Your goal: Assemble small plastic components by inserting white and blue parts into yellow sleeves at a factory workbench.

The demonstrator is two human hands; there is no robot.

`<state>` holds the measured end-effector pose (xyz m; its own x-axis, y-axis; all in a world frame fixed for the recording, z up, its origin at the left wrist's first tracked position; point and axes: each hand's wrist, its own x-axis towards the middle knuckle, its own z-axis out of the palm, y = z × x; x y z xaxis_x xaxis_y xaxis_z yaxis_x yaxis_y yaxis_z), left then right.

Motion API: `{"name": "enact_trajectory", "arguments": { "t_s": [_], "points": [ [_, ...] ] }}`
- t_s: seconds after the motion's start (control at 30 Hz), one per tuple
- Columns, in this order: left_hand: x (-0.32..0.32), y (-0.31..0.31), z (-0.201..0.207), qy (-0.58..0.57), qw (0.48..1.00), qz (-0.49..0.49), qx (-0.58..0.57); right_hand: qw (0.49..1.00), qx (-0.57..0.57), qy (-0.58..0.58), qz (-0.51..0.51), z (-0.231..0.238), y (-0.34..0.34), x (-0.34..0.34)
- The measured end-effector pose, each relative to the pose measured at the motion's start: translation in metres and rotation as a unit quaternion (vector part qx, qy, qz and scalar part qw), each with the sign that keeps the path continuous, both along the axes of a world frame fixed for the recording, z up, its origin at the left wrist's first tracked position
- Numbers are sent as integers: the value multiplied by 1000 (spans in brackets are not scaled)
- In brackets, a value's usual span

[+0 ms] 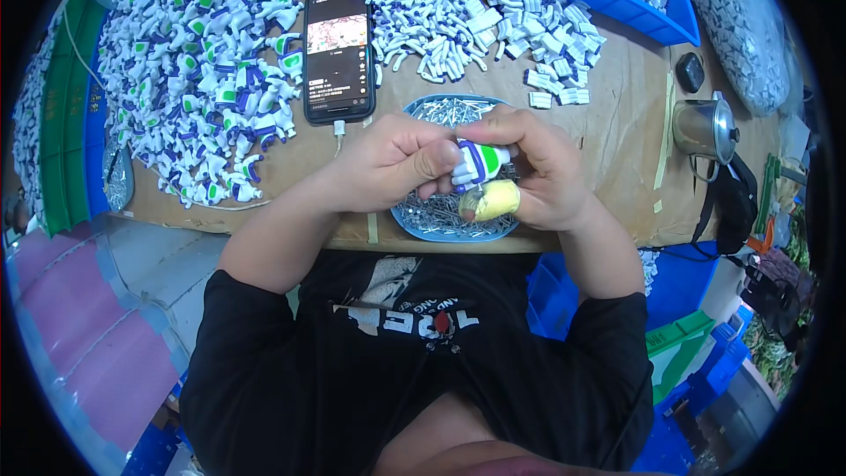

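Observation:
Both my hands meet over a blue bowl (411, 227) filled with many small metal pins. Between them is a white toy figure part (481, 164) with a green patch and purple trim. My left hand (401, 159) pinches it from the left, thumb and fingers pressed together. From the other side, my right hand (551, 167) grips the same part, its thumb reaching over the top. Yellow wrapping (495, 200) covers one finger of my right hand. Whether a pin is also between my fingers, I cannot tell.
A large heap of similar toy parts (198, 62) covers the left. A phone (339, 53) with a cable lies beyond the bowl. Small white parts (432, 22) and ridged white pieces (555, 35) lie farther right, before blue bins (683, 22). A metal cup (701, 130) stands at right.

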<state>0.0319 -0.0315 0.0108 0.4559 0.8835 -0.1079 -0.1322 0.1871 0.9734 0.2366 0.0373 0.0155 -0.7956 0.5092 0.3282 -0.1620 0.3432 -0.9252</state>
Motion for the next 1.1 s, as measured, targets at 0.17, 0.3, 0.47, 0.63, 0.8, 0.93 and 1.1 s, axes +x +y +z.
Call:
{"name": "enact_trajectory", "arguments": {
  "t_s": [0.17,0.3,0.47,0.63,0.8,0.93,1.1],
  "points": [
    [2,0,0,3,1000,0,13,999,45,27,-4,-3,-3,-7],
    [5,1,0,-1,1000,13,16,998,52,37,-18,-5,-2,-7],
    [5,2,2,21,999,20,20,999,37,24,-29,0,-1,-4],
    [7,0,-2,-10,999,42,30,999,17,31,-40,-2,-1,-2],
    [4,0,-2,-20,998,34,40,998,6,16,-55,-2,-3,-1],
    [2,-2,-6,-107,993,39,16,997,-2,-11,-82,2,-4,-2],
    [4,-3,-4,-146,987,62,9,988,89,-38,-118,3,-1,-3]
  ]
}}
